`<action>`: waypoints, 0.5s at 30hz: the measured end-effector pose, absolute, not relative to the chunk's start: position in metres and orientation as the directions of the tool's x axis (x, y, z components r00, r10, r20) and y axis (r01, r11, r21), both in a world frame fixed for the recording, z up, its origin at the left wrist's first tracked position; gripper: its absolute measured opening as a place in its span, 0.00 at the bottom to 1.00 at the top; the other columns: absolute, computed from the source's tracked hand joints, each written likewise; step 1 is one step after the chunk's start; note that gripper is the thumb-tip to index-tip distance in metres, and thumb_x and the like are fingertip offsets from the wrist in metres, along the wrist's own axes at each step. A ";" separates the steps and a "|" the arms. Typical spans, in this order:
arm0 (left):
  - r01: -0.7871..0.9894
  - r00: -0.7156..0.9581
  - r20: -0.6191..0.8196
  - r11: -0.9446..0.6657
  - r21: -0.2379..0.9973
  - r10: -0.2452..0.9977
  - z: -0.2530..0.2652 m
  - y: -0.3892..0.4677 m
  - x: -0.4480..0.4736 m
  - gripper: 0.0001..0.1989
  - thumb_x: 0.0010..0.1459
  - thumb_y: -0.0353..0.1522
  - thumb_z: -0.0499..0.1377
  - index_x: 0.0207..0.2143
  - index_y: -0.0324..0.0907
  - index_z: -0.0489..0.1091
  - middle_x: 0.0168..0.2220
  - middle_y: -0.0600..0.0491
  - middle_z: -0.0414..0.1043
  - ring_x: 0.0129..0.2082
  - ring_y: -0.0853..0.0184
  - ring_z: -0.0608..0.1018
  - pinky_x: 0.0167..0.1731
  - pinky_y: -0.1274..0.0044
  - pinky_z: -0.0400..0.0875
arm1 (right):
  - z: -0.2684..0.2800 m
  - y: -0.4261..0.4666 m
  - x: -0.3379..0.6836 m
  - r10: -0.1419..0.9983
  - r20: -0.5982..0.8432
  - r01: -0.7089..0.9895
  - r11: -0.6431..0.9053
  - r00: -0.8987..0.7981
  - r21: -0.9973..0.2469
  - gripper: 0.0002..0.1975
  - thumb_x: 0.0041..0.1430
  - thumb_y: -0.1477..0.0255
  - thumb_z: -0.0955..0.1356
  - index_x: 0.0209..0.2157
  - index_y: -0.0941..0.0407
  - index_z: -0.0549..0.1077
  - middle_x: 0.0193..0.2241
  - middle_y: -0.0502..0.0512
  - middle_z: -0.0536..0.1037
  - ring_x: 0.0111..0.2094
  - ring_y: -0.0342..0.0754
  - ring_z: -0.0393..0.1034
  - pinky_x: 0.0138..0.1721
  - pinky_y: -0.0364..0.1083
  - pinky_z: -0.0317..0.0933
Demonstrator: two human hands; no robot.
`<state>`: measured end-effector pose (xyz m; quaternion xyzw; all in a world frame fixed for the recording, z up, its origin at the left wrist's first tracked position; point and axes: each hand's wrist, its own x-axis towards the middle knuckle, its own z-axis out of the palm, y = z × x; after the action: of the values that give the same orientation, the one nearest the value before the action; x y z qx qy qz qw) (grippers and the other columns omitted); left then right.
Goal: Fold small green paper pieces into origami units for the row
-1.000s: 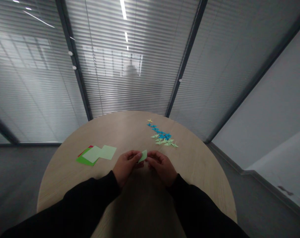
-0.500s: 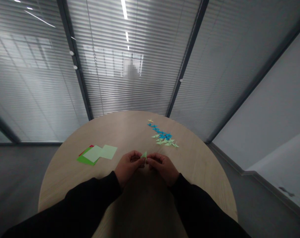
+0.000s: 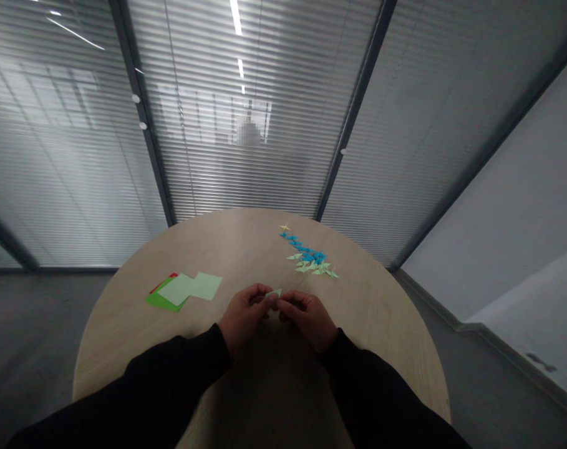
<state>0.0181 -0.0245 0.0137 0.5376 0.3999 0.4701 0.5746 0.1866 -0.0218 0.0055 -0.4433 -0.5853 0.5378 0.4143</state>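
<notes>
Between my two hands, above the near middle of the table, is a small folded piece of pale green paper (image 3: 276, 292). My left hand (image 3: 246, 314) pinches it from the left with thumb and fingers. From the right, my right hand (image 3: 307, 315) closes its thumb and fingertips on the paper's other end. The fingers cover most of the paper, leaving only a thin pointed part in sight above the thumbs.
Flat pale green sheets (image 3: 206, 286) lie to the left, partly over a bright green sheet (image 3: 164, 301) and a red one (image 3: 156, 288). Back right on the round table (image 3: 124, 349) are folded blue paper cranes (image 3: 314, 257), pale green ones (image 3: 330, 272) and a yellow one (image 3: 284, 227).
The folded paper's upright point has tipped over to the right and now lies lower and flatter between my fingertips. Both hands have stayed in nearly the same place.
</notes>
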 end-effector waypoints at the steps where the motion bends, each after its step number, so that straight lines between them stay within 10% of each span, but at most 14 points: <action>1: -0.116 0.233 0.048 -0.021 0.993 0.971 0.014 -0.025 0.018 0.17 0.51 0.44 0.64 0.33 0.39 0.71 0.26 0.55 0.72 0.25 0.71 0.70 0.26 0.80 0.62 | 0.006 -0.022 0.186 0.966 0.008 0.070 0.027 -0.257 -0.997 0.17 0.50 0.57 0.72 0.31 0.58 0.76 0.24 0.50 0.74 0.25 0.42 0.66 0.28 0.42 0.58; 15: -0.127 0.281 0.012 0.025 0.992 0.960 0.017 -0.024 0.014 0.17 0.51 0.45 0.64 0.33 0.38 0.75 0.28 0.53 0.73 0.25 0.71 0.71 0.26 0.79 0.65 | 0.011 -0.022 0.189 0.981 0.079 0.162 0.108 -0.175 -0.981 0.15 0.51 0.58 0.71 0.29 0.57 0.75 0.22 0.50 0.73 0.24 0.44 0.66 0.27 0.43 0.60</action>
<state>0.0145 -0.0245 0.0166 0.5310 0.3921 0.4534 0.5989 0.1887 -0.0221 0.0110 -0.4730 -0.6044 0.4716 0.4342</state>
